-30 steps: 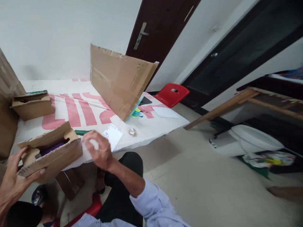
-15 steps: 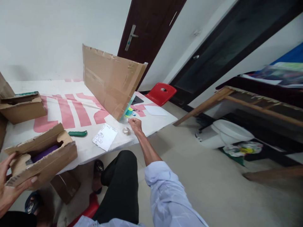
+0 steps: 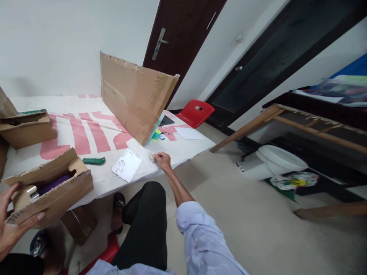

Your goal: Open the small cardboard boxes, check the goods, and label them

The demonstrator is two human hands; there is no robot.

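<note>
My left hand point(image 3: 20, 225) grips the near left end of an open cardboard box point(image 3: 54, 202), thumb on the front side and fingers at the back. Inside the box lies something purple point(image 3: 54, 184), and a shiny strip point(image 3: 34, 194) shows at its left end. At the table's front edge, my right hand point(image 3: 163, 160) has its fingers closed on a small roll of clear tape point(image 3: 152, 157). Left of that roll lies a white paper with a drawing point(image 3: 127, 165). A green-handled tool point(image 3: 94, 161), perhaps a cutter, rests between the paper and the box.
A large cardboard panel point(image 3: 134, 99) stands upright on the table point(image 3: 160, 173). Behind its near corner are a teal and yellow roll point(image 3: 156, 134) and a white sheet point(image 3: 189, 133). Another open box point(image 3: 28, 130) sits at left. A red chair point(image 3: 195, 114) stands beyond the table.
My right hand has moved back toward me from near the panel's corner onto the tape roll. The shiny strip in the box shows more clearly. My left hand stays on the box.
</note>
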